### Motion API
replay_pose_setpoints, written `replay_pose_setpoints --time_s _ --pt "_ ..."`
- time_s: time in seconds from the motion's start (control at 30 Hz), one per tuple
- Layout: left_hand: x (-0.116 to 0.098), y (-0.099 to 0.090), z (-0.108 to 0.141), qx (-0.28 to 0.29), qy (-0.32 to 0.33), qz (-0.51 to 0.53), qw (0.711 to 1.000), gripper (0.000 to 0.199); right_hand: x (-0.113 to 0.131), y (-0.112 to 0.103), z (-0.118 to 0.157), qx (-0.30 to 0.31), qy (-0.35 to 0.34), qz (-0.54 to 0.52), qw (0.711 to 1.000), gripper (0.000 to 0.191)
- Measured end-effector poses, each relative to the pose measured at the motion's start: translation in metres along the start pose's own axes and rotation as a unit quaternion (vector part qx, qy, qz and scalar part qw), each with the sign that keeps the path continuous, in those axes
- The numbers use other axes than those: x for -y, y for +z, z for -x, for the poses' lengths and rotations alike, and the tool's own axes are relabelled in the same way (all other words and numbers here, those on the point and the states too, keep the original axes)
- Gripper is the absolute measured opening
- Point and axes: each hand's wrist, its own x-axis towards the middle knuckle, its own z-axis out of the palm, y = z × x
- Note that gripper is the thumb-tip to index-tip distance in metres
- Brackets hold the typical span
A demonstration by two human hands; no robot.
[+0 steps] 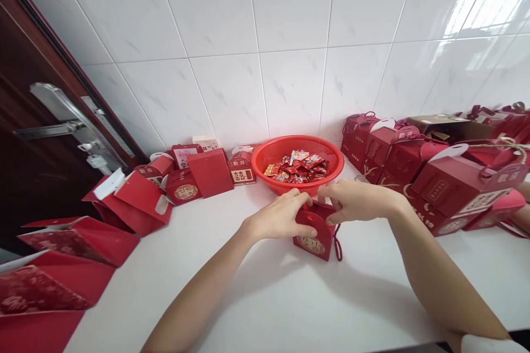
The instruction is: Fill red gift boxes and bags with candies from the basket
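A small red gift box [312, 237] with a gold emblem on its front stands on the white table, a dark red cord hanging from its right side. My left hand [285, 215] grips the box's upper left part, thumb across the front panel and fingers over the top. On the other side, my right hand [348, 201] holds the upper right edge with curled fingers. Just behind the box sits a red plastic basket [259, 162] holding several wrapped candies [300, 166]. The inside of the box is hidden by its panels and my fingers.
Several red boxes [211, 172] and open bags [143, 201] line the left and back of the white table [190, 265]. Closed boxes [459, 179] are stacked at the right, with another person's hand [522, 212] at the edge. A tiled wall [223, 94] rises behind.
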Motion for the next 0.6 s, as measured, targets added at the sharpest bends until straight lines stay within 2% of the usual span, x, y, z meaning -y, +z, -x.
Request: replay_pose_setpoints --time_s 0.13,0.23,0.3,0.43,0.6 --pt "-0.001 0.003 -0.003 -0.044 -0.027 0.029 0.998 0.040 -0.006 0.003 -0.003 0.028 -0.011 0.000 1.000 0.008" --pt "0.000 0.007 -0.004 -0.062 -0.037 0.032 0.997 0.047 -0.009 0.005 -0.006 0.038 -0.031 -0.006 0.999 0.009" --pt "0.002 0.009 -0.005 -0.053 -0.029 0.032 0.998 0.052 -0.009 0.005 -0.006 0.041 -0.035 -0.005 0.999 0.011" --pt "0.009 0.013 -0.008 -0.003 0.016 0.043 0.999 0.044 -0.008 0.001 -0.002 0.042 0.001 -0.006 0.999 0.006" --pt "0.014 0.008 -0.012 0.017 0.000 0.061 0.998 0.049 -0.012 -0.002 0.002 0.029 0.031 0.001 0.999 0.006"
